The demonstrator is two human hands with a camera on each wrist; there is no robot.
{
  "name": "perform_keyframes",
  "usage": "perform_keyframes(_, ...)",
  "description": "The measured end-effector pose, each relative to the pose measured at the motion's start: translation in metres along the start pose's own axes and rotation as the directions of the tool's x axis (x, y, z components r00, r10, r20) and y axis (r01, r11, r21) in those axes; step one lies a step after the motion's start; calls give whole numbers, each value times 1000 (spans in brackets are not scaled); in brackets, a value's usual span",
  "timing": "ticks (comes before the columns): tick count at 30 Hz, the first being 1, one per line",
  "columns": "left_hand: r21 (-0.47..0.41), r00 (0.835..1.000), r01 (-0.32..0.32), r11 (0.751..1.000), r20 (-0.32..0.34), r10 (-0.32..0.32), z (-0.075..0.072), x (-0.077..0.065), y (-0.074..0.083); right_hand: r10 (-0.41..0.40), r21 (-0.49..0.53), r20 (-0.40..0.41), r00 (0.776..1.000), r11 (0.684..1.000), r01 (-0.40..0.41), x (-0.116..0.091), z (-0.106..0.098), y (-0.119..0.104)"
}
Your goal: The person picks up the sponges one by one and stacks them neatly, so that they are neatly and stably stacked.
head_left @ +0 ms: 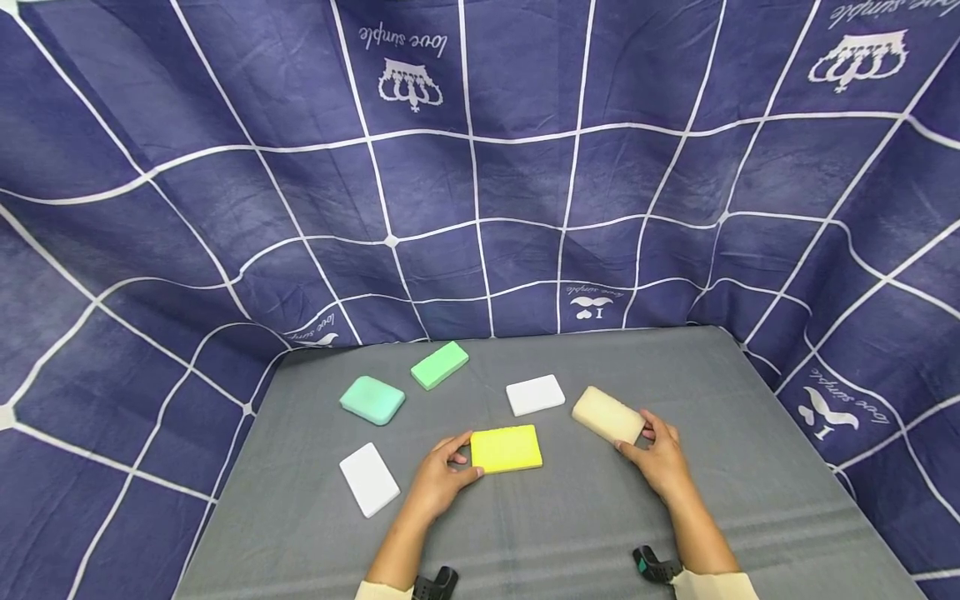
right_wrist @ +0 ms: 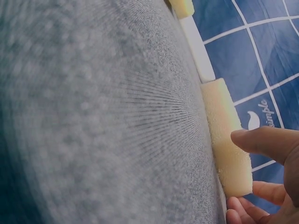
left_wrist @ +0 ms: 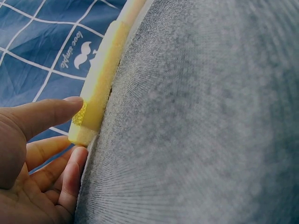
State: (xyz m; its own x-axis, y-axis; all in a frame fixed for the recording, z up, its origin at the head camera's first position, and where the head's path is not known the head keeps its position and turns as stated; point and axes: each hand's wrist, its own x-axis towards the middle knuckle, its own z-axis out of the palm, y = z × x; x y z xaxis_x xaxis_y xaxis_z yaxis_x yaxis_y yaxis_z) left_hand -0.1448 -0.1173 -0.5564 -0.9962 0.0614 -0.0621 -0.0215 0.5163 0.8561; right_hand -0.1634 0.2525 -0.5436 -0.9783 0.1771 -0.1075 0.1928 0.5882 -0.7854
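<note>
With hands apart, my left hand (head_left: 437,479) grips the yellow sponge (head_left: 507,449), my right hand (head_left: 663,458) the beige sponge (head_left: 606,414), by outer ends, likely for steadiness, short of the table (head_left: 570,525)'s far edge.

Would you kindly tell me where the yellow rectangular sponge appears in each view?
Head: the yellow rectangular sponge is lower middle, pinched by the left hand.
Left wrist: the sponge is upper left.
Right wrist: probably the sponge, cut off at the top edge.
Shared landmark: grey cloth surface.
</note>
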Motion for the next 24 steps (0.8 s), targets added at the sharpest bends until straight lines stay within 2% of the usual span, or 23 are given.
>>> perform_keyframes(9, -12, 1000, -15, 1000, 5, 15, 0, 0, -1, 1, -23, 2, 1000, 1000, -1, 0, -1, 1)
perform_keyframes(17, -9, 1000, -6, 1000, 10, 6, 0, -1, -1, 9, 10, 4, 1000, 1000, -9, -1, -1, 1)
perform_keyframes(24, -5, 1000, 2, 1000, 8, -2, 0, -1, 0, -21, 28, -38, 999, 999, 22, -2, -1, -3)
